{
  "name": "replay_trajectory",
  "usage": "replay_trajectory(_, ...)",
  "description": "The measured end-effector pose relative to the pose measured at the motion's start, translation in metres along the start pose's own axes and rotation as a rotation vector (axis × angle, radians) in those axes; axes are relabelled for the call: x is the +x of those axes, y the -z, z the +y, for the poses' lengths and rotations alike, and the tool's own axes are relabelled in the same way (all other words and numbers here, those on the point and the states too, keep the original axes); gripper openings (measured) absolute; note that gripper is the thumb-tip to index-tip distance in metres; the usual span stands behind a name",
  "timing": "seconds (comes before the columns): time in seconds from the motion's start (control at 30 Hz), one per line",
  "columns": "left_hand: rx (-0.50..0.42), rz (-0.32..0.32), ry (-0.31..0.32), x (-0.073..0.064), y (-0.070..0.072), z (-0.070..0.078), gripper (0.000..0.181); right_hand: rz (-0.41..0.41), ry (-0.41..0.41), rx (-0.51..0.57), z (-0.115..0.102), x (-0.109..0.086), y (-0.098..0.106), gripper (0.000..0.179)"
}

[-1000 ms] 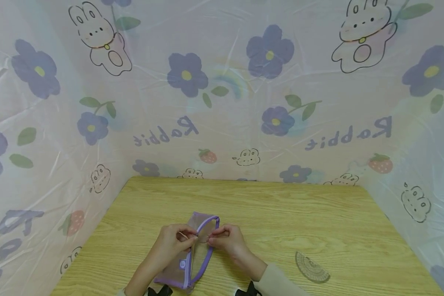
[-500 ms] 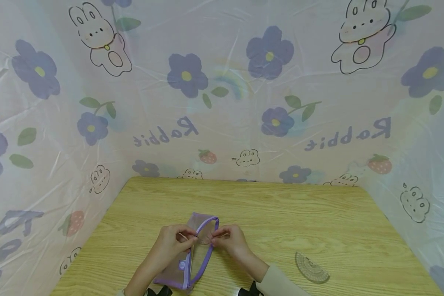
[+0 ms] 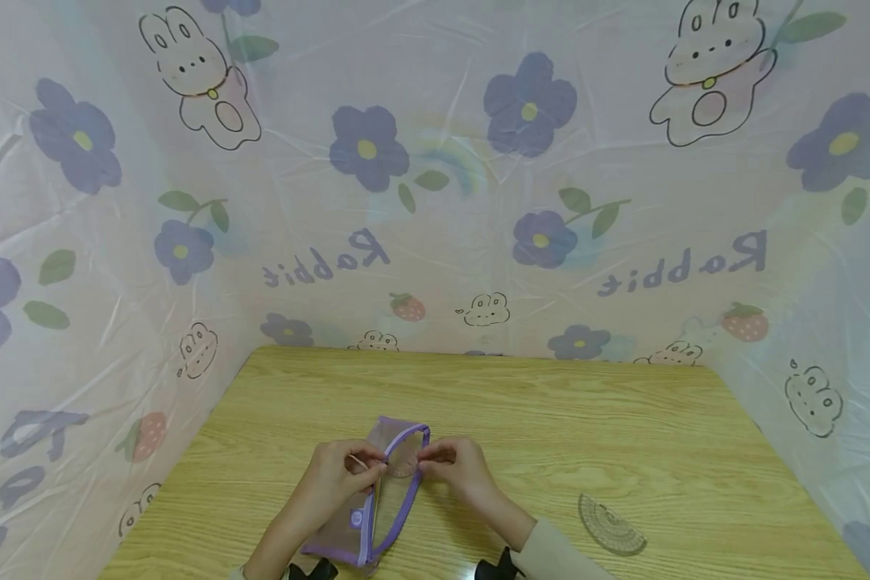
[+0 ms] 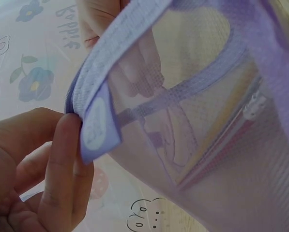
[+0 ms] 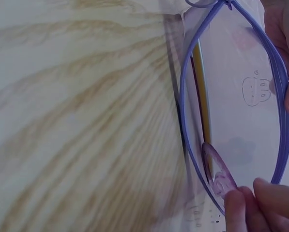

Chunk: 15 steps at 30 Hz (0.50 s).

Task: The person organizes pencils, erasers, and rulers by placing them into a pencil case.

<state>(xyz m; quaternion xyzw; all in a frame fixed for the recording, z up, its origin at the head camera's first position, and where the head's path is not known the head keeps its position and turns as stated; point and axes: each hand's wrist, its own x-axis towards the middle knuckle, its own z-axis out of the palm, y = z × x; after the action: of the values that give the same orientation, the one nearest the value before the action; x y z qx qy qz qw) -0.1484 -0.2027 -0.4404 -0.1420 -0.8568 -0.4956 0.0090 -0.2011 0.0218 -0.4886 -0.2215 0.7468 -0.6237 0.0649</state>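
Observation:
A purple-edged see-through mesh pencil case stands unzipped, its mouth spread wide. At the near-left zipper edge, beside a purple tag, the left hand pinches the rim. Inside the mouth is a clear curved plastic protractor, partly hidden by the case and fingers. The right hand pinches its end in the right wrist view, close to the opposite zipper edge. A gold-coloured pencil and a dark red pencil lie along the bottom of the case.
Another clear protractor lies on the wood-grain table, to the right of the right arm. A patterned sheet with rabbits and flowers hangs at the table's back and both sides.
The right hand has shifted slightly right, from inside the mouth towards the far zipper edge. The left hand and the case have hardly moved.

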Motion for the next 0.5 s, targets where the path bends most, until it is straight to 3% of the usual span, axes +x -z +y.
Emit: replay_trajectory(0.5, -0.01, -0.007, -0.016, -0.001, 0.0, 0.0, 0.007, -0.038, -0.007, 0.007, 0.003, 0.0, 0.012, 0.012)
